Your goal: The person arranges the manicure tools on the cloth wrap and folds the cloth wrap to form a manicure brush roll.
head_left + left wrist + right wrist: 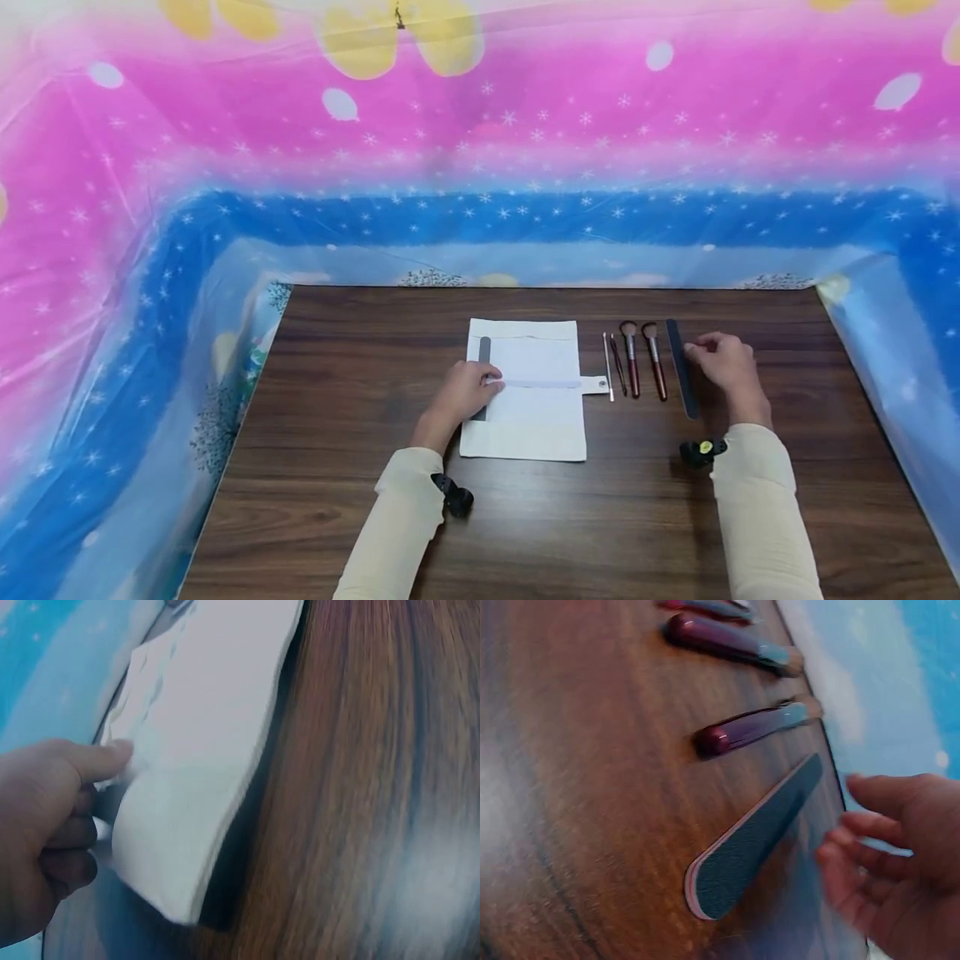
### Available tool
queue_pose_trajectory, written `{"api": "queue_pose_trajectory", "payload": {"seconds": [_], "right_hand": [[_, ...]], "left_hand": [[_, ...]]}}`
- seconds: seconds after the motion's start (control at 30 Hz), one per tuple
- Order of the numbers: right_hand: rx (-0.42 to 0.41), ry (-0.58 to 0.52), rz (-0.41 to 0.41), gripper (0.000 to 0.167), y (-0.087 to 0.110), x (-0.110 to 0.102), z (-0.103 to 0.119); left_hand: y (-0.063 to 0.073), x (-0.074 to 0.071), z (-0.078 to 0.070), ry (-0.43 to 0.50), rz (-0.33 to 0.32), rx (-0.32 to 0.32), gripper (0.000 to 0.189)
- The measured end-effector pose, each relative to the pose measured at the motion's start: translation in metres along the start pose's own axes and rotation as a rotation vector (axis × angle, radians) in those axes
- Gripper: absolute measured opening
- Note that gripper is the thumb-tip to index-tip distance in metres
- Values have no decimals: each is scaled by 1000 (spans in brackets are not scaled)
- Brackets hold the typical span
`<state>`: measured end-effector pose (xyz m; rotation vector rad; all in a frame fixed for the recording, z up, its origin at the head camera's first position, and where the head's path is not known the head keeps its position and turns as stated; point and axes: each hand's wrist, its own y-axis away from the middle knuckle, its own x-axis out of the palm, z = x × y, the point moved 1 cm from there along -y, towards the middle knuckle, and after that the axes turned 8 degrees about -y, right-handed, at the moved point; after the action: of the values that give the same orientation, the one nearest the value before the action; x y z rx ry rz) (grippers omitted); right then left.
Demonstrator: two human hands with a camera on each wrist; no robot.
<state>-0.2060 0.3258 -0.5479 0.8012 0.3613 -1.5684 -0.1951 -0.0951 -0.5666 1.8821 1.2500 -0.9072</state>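
Observation:
A white cloth pouch (pixel 525 433) lies unfolded on the table, with a snap tab on its right side. My left hand (pixel 467 390) is over its left part, pinching the cloth between thumb and fingers in the left wrist view. A grey nail file (pixel 484 348) lies along the pouch's left side, partly hidden under that hand. My right hand (pixel 726 365) is just right of a black nail file (pixel 739 851) with a pinkish edge, its fingers loosely bent and apart from the file in the right wrist view.
Left of the black file lie two makeup brushes (pixel 656 367) with dark red handles, dark tweezers (pixel 618 367) and a thin metal stick (pixel 607 368) near the pouch's tab. The dark wooden table (pixel 570 533) is bordered by a pink and blue patterned cloth (pixel 525 217).

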Motion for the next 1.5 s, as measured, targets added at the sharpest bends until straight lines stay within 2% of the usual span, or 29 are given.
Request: {"api": "queue_pose_trajectory", "payload": {"seconds": [0.1, 0.17, 0.37, 0.53, 0.67, 0.77, 0.87, 0.93, 1.0, 1.1, 1.27, 1.33, 1.5], "right_hand": [[38, 65, 62, 56, 0, 4, -1], [55, 90, 74, 54, -1, 7, 0], [93, 127, 83, 37, -5, 10, 2], [83, 122, 73, 31, -7, 10, 3], [88, 24, 59, 31, -5, 7, 2], [39, -68, 3, 34, -2, 4, 7], [-38, -174, -51, 35, -2, 5, 22], [-68, -282, -52, 37, -2, 9, 37], [-77, -412, -11, 39, -2, 17, 53], [-91, -567, 92, 40, -3, 42, 77], [-87, -684, 246, 35, -11, 97, 110], [-61, -730, 270, 32, -15, 116, 120], [11, -837, 262, 28, -22, 150, 138]], "left_hand": [[1, -1, -4, -54, 6, -9, 23], [2, 0, -5, -62, 3, -19, 22], [1, 4, -4, 9, -2, -53, 15], [0, 3, -6, 79, 7, -37, 13], [1, 3, -9, 131, 34, -3, 15], [2, 6, -8, 146, 26, 14, 16], [3, 8, -4, 163, -8, 4, 14], [4, 10, -2, 182, -26, -7, 13], [4, 12, -1, 198, -29, -20, 13], [4, 13, 1, 228, -32, -38, 13], [4, 14, 2, 272, -56, -59, 12], [5, 14, 2, 278, -63, -61, 12], [7, 13, 1, 301, -58, -69, 12]]}}
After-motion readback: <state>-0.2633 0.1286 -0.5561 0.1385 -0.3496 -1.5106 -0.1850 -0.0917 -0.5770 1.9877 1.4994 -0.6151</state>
